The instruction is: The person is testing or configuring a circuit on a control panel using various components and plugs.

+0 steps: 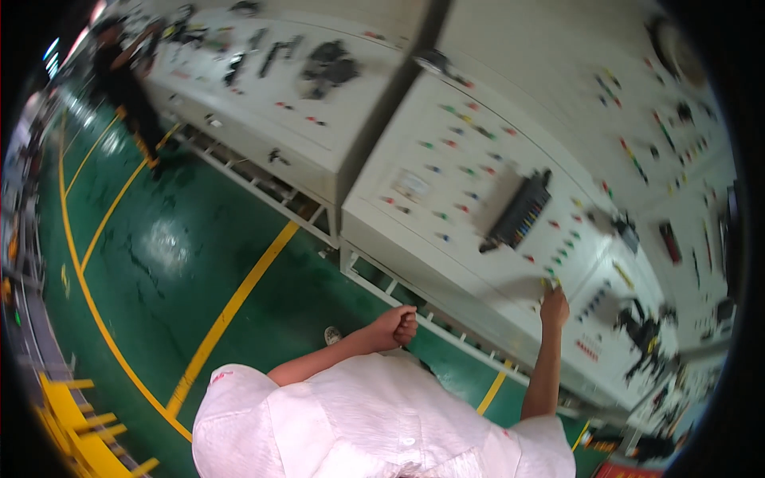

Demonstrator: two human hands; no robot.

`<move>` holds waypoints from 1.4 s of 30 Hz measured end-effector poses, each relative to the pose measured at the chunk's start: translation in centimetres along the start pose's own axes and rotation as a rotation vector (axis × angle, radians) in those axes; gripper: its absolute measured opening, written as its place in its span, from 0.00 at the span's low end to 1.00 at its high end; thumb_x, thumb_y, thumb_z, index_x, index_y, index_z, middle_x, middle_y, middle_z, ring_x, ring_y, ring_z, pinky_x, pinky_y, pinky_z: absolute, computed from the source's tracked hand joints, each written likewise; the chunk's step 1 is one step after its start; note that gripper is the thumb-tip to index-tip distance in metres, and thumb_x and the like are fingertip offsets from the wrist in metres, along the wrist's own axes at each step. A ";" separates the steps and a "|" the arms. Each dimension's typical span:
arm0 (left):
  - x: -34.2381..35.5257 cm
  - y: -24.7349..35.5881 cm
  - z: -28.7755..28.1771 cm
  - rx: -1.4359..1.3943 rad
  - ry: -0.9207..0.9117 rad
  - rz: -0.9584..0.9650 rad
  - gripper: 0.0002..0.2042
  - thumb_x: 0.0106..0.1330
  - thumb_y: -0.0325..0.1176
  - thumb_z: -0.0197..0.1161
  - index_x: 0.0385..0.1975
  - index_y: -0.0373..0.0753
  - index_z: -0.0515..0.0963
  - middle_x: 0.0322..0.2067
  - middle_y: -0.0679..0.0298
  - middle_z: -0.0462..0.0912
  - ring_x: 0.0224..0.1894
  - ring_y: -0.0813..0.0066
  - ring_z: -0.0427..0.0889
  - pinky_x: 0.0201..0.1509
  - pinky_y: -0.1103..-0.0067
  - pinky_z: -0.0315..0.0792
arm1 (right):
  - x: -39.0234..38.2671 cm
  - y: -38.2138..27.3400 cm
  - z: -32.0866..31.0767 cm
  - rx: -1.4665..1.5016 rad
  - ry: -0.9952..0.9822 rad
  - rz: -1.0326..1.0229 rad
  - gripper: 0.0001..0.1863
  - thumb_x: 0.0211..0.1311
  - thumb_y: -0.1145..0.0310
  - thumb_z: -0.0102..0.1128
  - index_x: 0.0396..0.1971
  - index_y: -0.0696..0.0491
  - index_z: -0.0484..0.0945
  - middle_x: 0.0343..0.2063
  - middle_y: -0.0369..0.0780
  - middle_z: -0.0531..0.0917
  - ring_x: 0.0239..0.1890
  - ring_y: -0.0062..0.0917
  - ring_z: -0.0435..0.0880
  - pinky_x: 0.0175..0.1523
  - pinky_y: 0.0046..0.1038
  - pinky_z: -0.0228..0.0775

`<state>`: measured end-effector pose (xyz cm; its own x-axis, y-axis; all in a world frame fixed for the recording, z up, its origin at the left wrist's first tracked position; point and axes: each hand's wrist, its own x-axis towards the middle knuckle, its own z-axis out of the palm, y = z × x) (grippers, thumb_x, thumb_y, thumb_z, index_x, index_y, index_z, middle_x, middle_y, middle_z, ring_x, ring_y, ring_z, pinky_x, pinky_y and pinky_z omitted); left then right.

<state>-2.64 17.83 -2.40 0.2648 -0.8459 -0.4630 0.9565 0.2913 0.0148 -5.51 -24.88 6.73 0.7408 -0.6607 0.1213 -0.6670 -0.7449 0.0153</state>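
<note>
My right hand (pixel 555 307) reaches up onto the sloping white panel (pixel 398 243), its fingers closed at a small yellow-and-green fitting (pixel 550 283). Blur hides whether that fitting is a plug or a knob. Just above it runs a short row of green fittings (pixel 559 260). In front of my chest, off the panel, my left hand (pixel 397 327) is curled into a fist; what it holds, if anything, is hidden. A black box-shaped device (pixel 519 211) with a row of coloured points stands on the panel, up and left of my right hand.
To the right lies a bundle of black cables (pixel 640 331). Another white bench (pixel 263 119) with dark parts stands beyond a gap at the left. A person in dark clothes (pixel 127 80) stands there. Yellow lines (pixel 231 315) cross the green floor; yellow racks (pixel 72 422) fill the lower left.
</note>
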 end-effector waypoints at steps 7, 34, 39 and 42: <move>-2.8 0.5 -2.6 -0.084 -0.085 0.047 0.18 0.70 0.40 0.51 0.16 0.47 0.59 0.15 0.76 0.53 0.15 0.85 0.51 0.16 0.85 0.46 | 0.7 1.3 2.3 -0.111 0.110 -0.026 0.20 0.68 0.54 0.45 0.37 0.53 0.81 0.33 0.49 0.85 0.36 0.45 0.84 0.39 0.46 0.74; -12.7 -2.6 -49.1 1.676 1.342 0.136 0.11 0.57 0.34 0.56 0.33 0.43 0.85 0.39 0.56 0.85 0.40 0.55 0.84 0.46 0.65 0.78 | 6.3 3.0 3.9 -0.070 0.040 0.053 0.23 0.58 0.52 0.59 0.33 0.61 0.83 0.36 0.50 0.85 0.40 0.41 0.84 0.44 0.41 0.76; -15.6 -6.8 -48.4 1.746 1.296 0.031 0.12 0.60 0.34 0.53 0.37 0.41 0.84 0.42 0.53 0.84 0.42 0.52 0.83 0.47 0.64 0.78 | 2.5 -0.2 2.1 0.010 0.082 0.079 0.18 0.61 0.58 0.53 0.32 0.57 0.85 0.33 0.50 0.85 0.38 0.40 0.85 0.43 0.39 0.77; -14.6 -9.6 -48.7 1.559 1.365 0.184 0.16 0.66 0.35 0.47 0.43 0.36 0.81 0.45 0.46 0.81 0.45 0.46 0.82 0.49 0.61 0.76 | 1.0 -1.5 0.6 0.173 0.079 0.094 0.18 0.60 0.55 0.55 0.35 0.54 0.85 0.35 0.49 0.85 0.40 0.44 0.84 0.45 0.43 0.75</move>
<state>-21.64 49.12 -38.94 0.8076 0.1529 -0.5696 0.4098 -0.8400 0.3556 -3.74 -24.43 6.19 0.6626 -0.7242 0.1912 -0.7045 -0.6893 -0.1692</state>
